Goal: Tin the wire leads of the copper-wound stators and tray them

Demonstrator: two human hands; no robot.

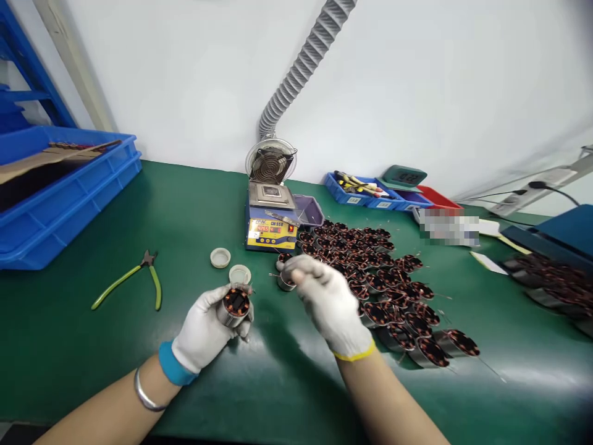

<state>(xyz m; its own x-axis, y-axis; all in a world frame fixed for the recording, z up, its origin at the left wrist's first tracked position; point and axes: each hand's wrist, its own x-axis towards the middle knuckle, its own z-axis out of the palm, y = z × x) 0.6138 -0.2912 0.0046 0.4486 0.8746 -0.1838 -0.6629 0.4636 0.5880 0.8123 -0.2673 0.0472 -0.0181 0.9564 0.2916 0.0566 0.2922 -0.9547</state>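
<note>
Gloved in white with a blue cuff, my left hand grips a motor stator, a metal cylinder with copper windings facing up. Thin wire ends stick out at its top edge. My right hand, in a white glove with a yellow hem, hovers to the right with thumb and fingers pinched together. Whatever is between those fingertips, if anything, is hidden. Close behind them stands another stator. Two small round white dishes sit just beyond my left hand. Many more stators crowd the table beside my right hand.
A solder pot with a digital display stands under a grey exhaust hose. Green-handled cutters lie at left, near a big blue crate. Blue tool bins and a clock line the back.
</note>
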